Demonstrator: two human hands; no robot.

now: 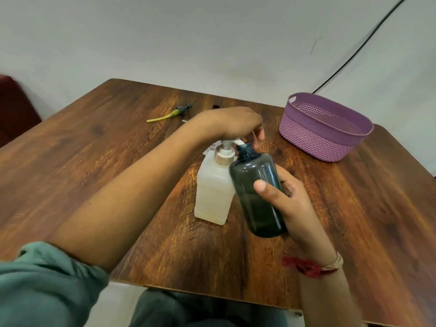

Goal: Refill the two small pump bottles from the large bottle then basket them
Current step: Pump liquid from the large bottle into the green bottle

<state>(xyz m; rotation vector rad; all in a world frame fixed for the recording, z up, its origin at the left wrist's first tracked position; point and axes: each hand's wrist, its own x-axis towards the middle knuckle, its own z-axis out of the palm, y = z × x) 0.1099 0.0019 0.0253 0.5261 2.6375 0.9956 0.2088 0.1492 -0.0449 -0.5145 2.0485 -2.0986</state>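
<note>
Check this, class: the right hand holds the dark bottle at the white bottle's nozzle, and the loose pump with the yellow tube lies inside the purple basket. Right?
No. The head view shows the loose pump lying on the table, left of the purple basket, not inside it. The rest holds.

Left arm stretched forward, left hand point(236, 123) knuckles up, fingers curled over the white pump head point(226, 145), right hand point(289, 201) gripping the dark bottle point(254, 171), thumb in front.
</note>
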